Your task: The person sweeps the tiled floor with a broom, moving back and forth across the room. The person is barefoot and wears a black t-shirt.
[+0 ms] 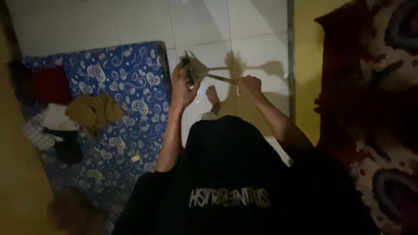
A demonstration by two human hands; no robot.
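I see the left hand (183,87) with its grip curled around the stiff dark bristles of a small broom (194,69), the right hand (250,87) clenched on its thin handle, above glossy white floor tiles (244,26). Left lies a blue swirl-patterned mattress (130,95).

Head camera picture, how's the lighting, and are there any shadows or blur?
Head view: dim overall, brightest on the white tiled floor; the small dark-bristled hand broom throws a sharp shadow on those tiles; the blue patterned mattress is murky, and the edges look soft.
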